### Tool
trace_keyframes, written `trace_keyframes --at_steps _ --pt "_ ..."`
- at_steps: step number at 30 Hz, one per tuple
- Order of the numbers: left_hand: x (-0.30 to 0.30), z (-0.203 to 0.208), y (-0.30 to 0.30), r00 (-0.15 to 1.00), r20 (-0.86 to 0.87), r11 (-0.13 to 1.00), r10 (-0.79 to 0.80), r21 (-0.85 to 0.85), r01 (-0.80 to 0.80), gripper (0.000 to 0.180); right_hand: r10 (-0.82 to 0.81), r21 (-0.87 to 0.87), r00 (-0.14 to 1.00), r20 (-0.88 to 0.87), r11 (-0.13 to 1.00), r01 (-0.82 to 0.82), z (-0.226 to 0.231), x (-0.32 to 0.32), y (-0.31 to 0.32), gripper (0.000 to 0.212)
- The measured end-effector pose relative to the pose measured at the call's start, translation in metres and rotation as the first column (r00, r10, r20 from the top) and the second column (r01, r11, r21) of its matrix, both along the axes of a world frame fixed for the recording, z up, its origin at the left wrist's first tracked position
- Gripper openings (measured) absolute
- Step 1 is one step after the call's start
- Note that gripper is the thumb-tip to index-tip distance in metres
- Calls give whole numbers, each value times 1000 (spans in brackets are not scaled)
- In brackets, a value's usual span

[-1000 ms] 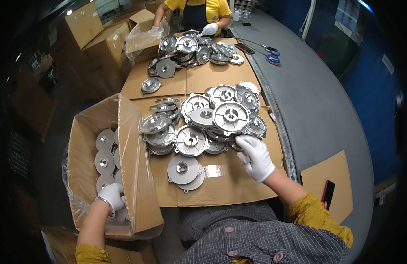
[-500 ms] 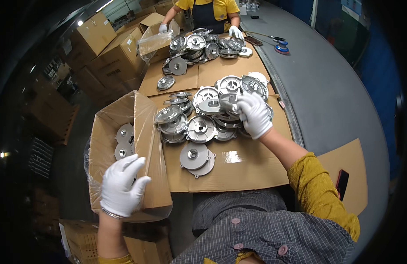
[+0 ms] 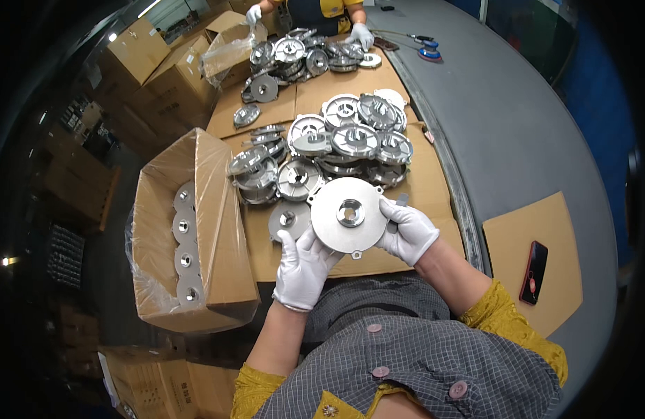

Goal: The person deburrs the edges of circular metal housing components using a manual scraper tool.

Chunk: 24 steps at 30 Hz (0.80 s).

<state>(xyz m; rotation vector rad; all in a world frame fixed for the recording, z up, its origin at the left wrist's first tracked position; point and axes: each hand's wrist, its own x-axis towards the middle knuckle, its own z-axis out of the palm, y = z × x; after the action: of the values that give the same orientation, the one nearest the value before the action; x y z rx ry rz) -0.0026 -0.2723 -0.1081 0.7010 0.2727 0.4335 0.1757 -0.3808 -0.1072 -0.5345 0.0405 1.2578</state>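
A round silver metal end cover [image 3: 334,220] with small lugs on its rim and a threaded-looking hub in the middle is held up between my hands, its flat face towards me. My gloved left hand [image 3: 303,271] grips its lower left edge, some fingers hidden behind it. My gloved right hand [image 3: 408,232] pinches the right edge, thumb near a lug. A dark grey flat strip [image 3: 401,202] shows beside the right fingers; its kind is unclear. Behind the held piece, another cover [image 3: 286,218] lies on the cardboard sheet [image 3: 434,227], near a heap of similar metal covers [image 3: 355,141].
Left of the table, a plastic-lined carton [image 3: 228,279] holds a row of several covers. Across the table, a co-worker's gloved hand [image 3: 361,35] is by a second heap [image 3: 290,52]. A blue sander [image 3: 428,50] and a phone [image 3: 534,272] lie to the right.
My right hand has come back from the heap with a cover. My left hand has moved right from over the carton and now grips the cover too.
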Motion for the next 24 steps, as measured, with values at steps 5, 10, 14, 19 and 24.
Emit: trace_keyframes --at_steps 5,10,14,19,24 --pt "-4 -16 -6 999 38 998 3 -67 -1 76 90 -60 996 9 994 -89 -8 -11 -8 36" --pt "-15 -24 -13 994 -10 974 109 -198 -108 60 242 -11 965 100 970 -242 -13 -9 -13 32" --pt "-27 -37 -15 988 -57 968 146 -195 -155 57 170 -194 896 410 976 -97 -17 -12 -12 31" --pt "-33 -48 -17 975 -107 941 197 -259 -219 58 274 -401 770 576 916 -26 -49 5 -24 27" --pt "-32 -76 -19 963 -177 947 204 -213 -240 52 437 -476 418 796 879 -12 -92 4 -23 45"
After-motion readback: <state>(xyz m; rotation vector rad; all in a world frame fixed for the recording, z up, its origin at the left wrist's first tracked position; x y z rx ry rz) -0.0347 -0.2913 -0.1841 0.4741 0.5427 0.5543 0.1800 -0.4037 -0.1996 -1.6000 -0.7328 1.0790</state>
